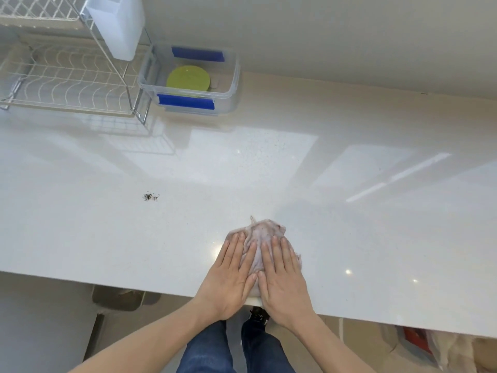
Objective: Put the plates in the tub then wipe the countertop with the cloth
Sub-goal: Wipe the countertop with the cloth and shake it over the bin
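- White glossy table (349, 238) fills most of the head view, pale wall behind it, floor and a person's blue jeans below the near edge.
- Landmark: clear plastic tub (231, 84) with blue clip handles, at the far side of the table against the wall.
- Green plates (188, 78) lie flat inside the tub, stacked; cannot tell how many.
- Wire dish rack (67, 76) stands just left of the tub, touching or almost touching its left wall; a white plastic container (118, 25) hangs on the rack's upper right corner, above the tub's left end.
- Cloth (265, 230), pale pinkish and crumpled, lies well apart from the tub, toward the near edge of the table and a bit right of the tub.
- Cloth's long axis runs from the near edge away toward the wall; its narrow far end points at the wall, its near end reaches the table edge.
- Left hand (228, 281) presses flat on the cloth's left part, fingers (234, 246) straight and together, not curled, pointing toward the wall.
- Right hand (282, 278) presses flat on the cloth's right part just beside the left hand, fingers straight, gripping nothing.
- Thumbs touch or nearly touch over the cloth's middle.
- Small patch of dark crumbs (151, 197) on the table, nearer than the tub and left of the cloth, well apart from both.
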